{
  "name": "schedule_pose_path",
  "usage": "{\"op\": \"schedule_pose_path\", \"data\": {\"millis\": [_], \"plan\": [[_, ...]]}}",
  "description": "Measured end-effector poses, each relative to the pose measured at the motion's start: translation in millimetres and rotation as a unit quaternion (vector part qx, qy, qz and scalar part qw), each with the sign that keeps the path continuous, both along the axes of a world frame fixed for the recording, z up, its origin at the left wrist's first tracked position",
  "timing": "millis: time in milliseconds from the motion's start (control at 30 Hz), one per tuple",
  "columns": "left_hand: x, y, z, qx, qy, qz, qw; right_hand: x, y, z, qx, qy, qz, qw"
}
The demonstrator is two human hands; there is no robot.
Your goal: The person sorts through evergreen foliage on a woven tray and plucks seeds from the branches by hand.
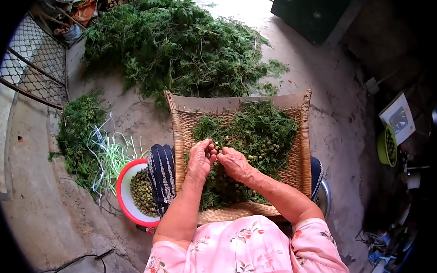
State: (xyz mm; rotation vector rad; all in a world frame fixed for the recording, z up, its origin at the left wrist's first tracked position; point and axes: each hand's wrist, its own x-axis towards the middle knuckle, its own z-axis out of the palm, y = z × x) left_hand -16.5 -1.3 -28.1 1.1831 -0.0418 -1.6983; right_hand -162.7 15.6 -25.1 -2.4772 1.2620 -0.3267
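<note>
A woven wicker tray (300,139) rests across my lap, bearing leafy green conifer sprigs (264,123) dotted with small round cones. Over its middle, my left hand (201,157) is curled, palm partly turned up, its fingers around a cone-bearing sprig (216,146). My right hand (234,162) meets it from the right, thumb and fingers pinched at the same sprig; the fingertips partly hide what they grip. More dark sprigs lie beneath my wrists.
Left of my knee stands a red-rimmed white basin (123,181) holding many cones (143,194). Beside it lie pale plastic strips (114,154) and a smaller green heap (79,127). A large branch pile (178,48) lies ahead. Far right is a yellow-green bowl (384,149).
</note>
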Motion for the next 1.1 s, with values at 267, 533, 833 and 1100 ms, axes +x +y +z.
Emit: {"op": "schedule_pose_path", "data": {"millis": [267,533,833,1100], "plan": [[0,0,-5,-0.012,-0.008,-0.009,1.000,-3,-2,-4,0.021,-0.011,-0.002,1.000],[-1,0,-8,-0.012,-0.006,-0.004,1.000,-1,4,-7,-0.058,-0.003,0.020,0.998],[-9,-4,-2,-0.012,0.006,-0.016,1.000,1,-19,31,0.027,-0.226,-0.123,0.966],[1,-1,-7,0.005,0.018,0.003,1.000,4,-28,9,-0.123,-0.137,-0.054,0.981]]}}
